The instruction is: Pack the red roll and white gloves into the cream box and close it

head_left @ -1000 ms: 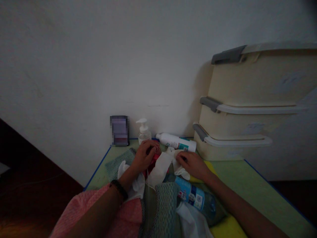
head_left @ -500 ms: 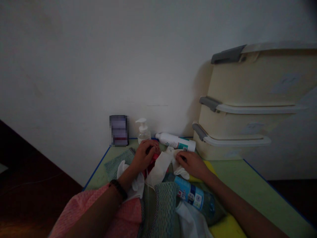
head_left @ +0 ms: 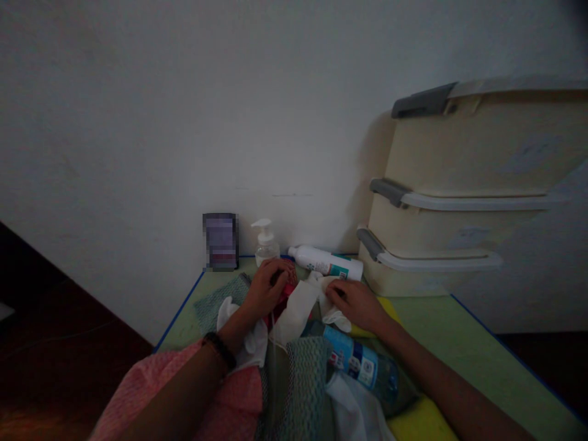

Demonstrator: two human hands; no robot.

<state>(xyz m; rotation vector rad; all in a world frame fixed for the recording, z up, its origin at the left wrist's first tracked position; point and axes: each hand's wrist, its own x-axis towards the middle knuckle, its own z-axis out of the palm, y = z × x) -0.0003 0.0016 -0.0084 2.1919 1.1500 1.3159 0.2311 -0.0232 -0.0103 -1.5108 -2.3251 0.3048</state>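
Note:
My left hand (head_left: pixel 269 286) is closed, its fingers curled at the edge of a red bundle (head_left: pixel 291 278). What lies inside that grip is hidden. To the right, my right hand (head_left: pixel 361 301) pinches a thin white cloth (head_left: pixel 335 315) between thumb and fingers. Between the hands lies another white strip of cloth (head_left: pixel 294 312), slanting down toward me. Below it are a green-grey woven cloth (head_left: pixel 307 380) and a clear bottle with a blue label (head_left: pixel 351 356), lying on its side. More white cloth (head_left: pixel 250 340) sits under my left wrist.
A pump bottle (head_left: pixel 265 245) stands by the wall, with a white bottle (head_left: pixel 328 262) lying beside it. A dark, blurred upright device (head_left: pixel 221 242) is at the back left. Stacked cream bins (head_left: pixel 427 236) rise at the right. Pink cloth (head_left: pixel 160 380) and yellow cloth (head_left: pixel 422 422) lie near me.

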